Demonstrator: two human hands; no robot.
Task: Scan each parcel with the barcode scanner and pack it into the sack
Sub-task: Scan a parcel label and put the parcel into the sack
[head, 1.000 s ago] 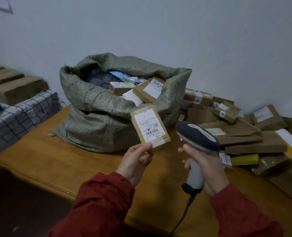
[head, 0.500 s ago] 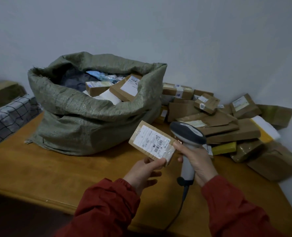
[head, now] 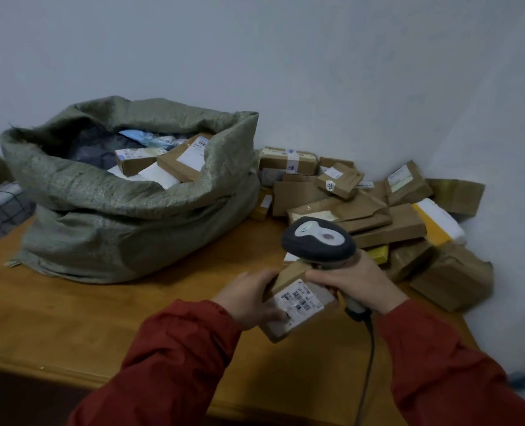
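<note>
Parcel (head: 298,299) has dropped low, under the barcode scanner (head: 318,241); left hand (head: 249,298) grips its edge, fingers curled, right hand (head: 359,287) clenches the scanner handle just beside.

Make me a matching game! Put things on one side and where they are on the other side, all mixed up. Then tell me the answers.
Things:
1. sack
2. barcode scanner
3. labelled parcel
4. parcel pile

Places:
A. gripped in the right hand
B. held in the left hand
C. heaped at the far right of the table
D. standing open on the table's left part

Pairs: 1-D, 2-A, 3-B, 4-C.
</note>
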